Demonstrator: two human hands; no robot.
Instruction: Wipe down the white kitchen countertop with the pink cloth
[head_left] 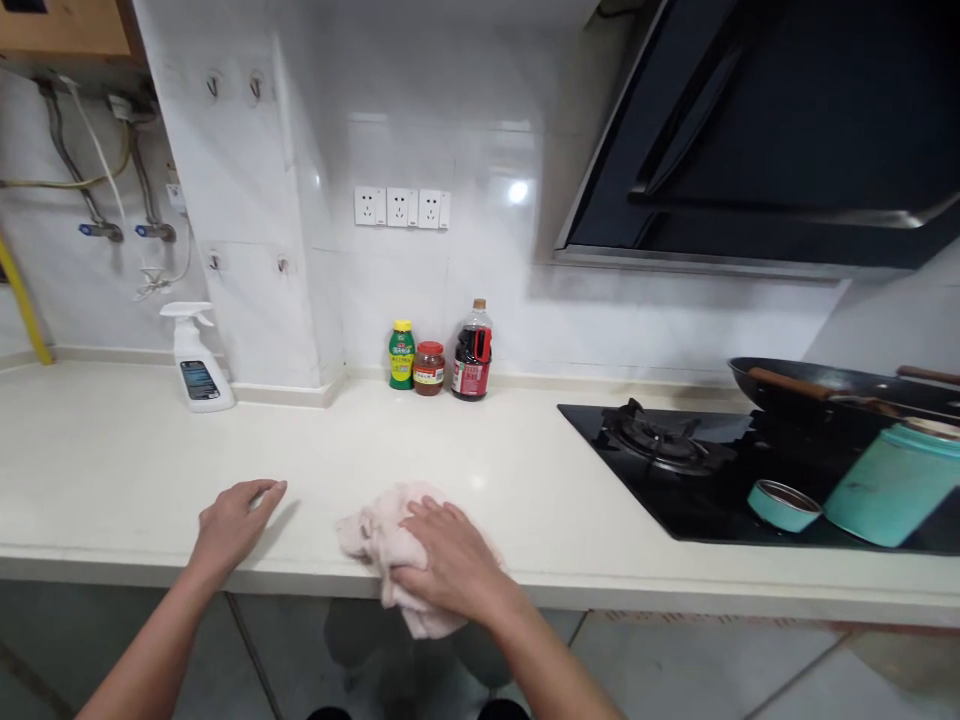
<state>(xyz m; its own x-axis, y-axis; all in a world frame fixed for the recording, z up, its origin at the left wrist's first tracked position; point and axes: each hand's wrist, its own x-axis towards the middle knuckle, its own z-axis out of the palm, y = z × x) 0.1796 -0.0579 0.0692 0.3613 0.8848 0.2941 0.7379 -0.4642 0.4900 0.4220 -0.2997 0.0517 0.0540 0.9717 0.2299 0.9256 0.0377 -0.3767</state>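
Observation:
My right hand (454,560) presses down on a crumpled pale pink cloth (394,535) on the white countertop (315,450). Its fingers spread over the cloth, with the thumb at the near side, and part of the cloth hangs past the front edge. To the left, my left hand (236,520) hovers at or just above the counter with nothing visible in it. Its thumb and forefinger point right, slightly apart; the other fingers are mostly hidden behind the back of the hand.
A white spray bottle (199,365) stands back left. Against the wall are a green bottle (402,358), a red-lidded jar (429,370) and a dark sauce bottle (472,360). On the right, a black gas stove (675,480) bears a wok (795,375), a turquoise canister (892,485) and a small turquoise lid (784,508).

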